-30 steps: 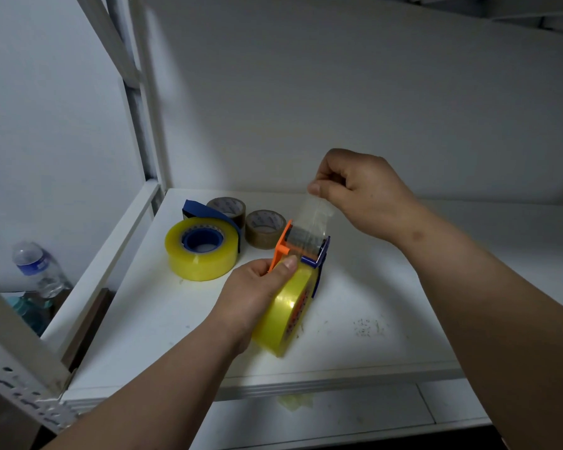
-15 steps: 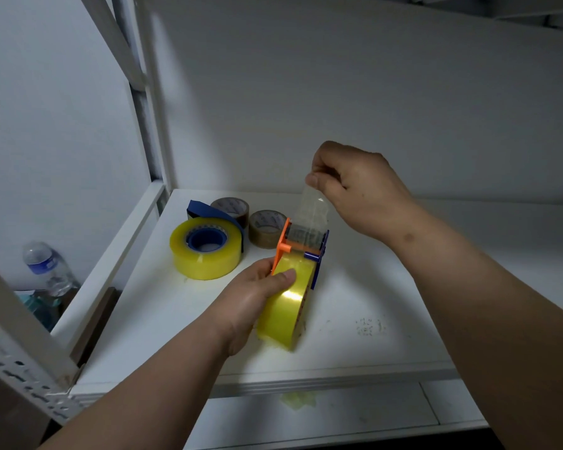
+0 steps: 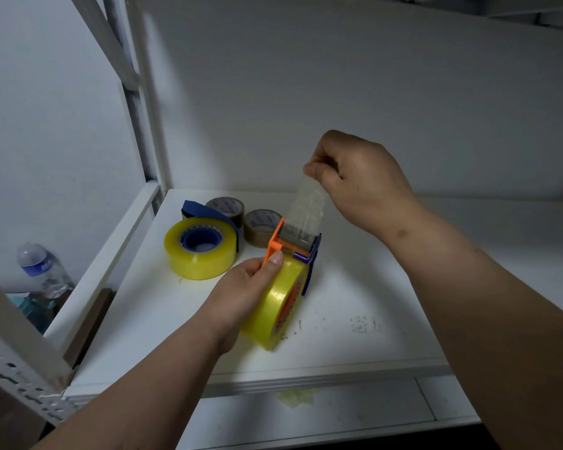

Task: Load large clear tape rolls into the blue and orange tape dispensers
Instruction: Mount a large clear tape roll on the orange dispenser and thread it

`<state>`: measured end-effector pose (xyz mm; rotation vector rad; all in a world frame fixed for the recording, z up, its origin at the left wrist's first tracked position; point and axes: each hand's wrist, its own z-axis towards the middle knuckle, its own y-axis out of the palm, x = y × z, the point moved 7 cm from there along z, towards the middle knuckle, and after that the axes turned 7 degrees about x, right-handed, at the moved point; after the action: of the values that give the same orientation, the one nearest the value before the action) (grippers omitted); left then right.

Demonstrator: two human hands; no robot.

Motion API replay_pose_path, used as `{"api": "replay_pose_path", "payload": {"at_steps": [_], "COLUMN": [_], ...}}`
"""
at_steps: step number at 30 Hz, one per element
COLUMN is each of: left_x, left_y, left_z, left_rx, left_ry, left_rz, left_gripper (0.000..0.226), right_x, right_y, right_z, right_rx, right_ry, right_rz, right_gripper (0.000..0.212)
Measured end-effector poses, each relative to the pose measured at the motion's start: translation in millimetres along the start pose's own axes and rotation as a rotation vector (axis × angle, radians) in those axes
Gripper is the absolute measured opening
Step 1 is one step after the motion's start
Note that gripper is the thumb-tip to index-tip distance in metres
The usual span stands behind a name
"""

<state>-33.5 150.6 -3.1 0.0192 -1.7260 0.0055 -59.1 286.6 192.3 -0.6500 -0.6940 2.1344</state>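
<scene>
My left hand (image 3: 241,295) grips a large clear yellowish tape roll (image 3: 275,306) seated in the orange dispenser (image 3: 278,241), standing on edge on the white shelf (image 3: 355,287). My right hand (image 3: 355,180) pinches the free tape end (image 3: 307,206), a clear strip drawn up and taut from the dispenser's mouth. To the left, a second large clear roll (image 3: 200,250) lies flat with the blue dispenser (image 3: 205,212) set in its core.
Two small brown tape rolls (image 3: 260,225) sit behind the dispensers near the back wall. A white upright post (image 3: 150,125) stands at the shelf's left corner. A water bottle (image 3: 41,271) stands below left, outside the shelf. Scraps of tape lie on the lower ledge (image 3: 294,399).
My right hand has pulled the tape end higher, lengthening the strip. My left hand keeps its hold on the roll; the view shifted slightly.
</scene>
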Motion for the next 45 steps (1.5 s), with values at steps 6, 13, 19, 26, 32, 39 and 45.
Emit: {"api": "replay_pose_path", "payload": {"at_steps": [6, 13, 19, 26, 32, 39, 45], "left_x": [-8.1, -6.0, -1.8, 2.1, 4.7, -2.6, -9.1], "left_y": [-3.5, -3.7, -1.4, -0.9, -1.7, -11.1, -16.3], "left_z": [0.7, 2.6, 3.4, 2.4, 3.5, -5.8, -12.0], "left_rx": [-0.101, -0.022, 0.032, 0.083, 0.107, 0.047, -0.079], "left_ry": [-0.084, -0.037, -0.010, 0.069, 0.085, 0.115, 0.107], "left_rz": [-0.093, -0.053, -0.001, 0.020, 0.019, -0.026, -0.044], "left_gripper": [0.040, 0.018, 0.023, 0.034, 0.041, 0.036, 0.065], "right_x": [-8.9, -27.2, -28.2, -13.5, -20.4, 10.3, 29.2], "right_y": [3.3, -2.6, -10.3, -12.6, -22.3, -2.8, 20.9], "right_z": [3.5, 6.2, 16.6, 14.8, 23.0, 20.0, 9.5], "right_rx": [-0.077, -0.026, -0.030, -0.020, 0.016, 0.000, -0.041], "right_ry": [-0.022, -0.107, -0.090, 0.010, -0.014, 0.156, 0.285], "right_rz": [0.073, 0.045, 0.073, 0.130, 0.143, 0.238, 0.334], "right_gripper": [0.015, 0.017, 0.017, 0.018, 0.018, 0.015, 0.016]}}
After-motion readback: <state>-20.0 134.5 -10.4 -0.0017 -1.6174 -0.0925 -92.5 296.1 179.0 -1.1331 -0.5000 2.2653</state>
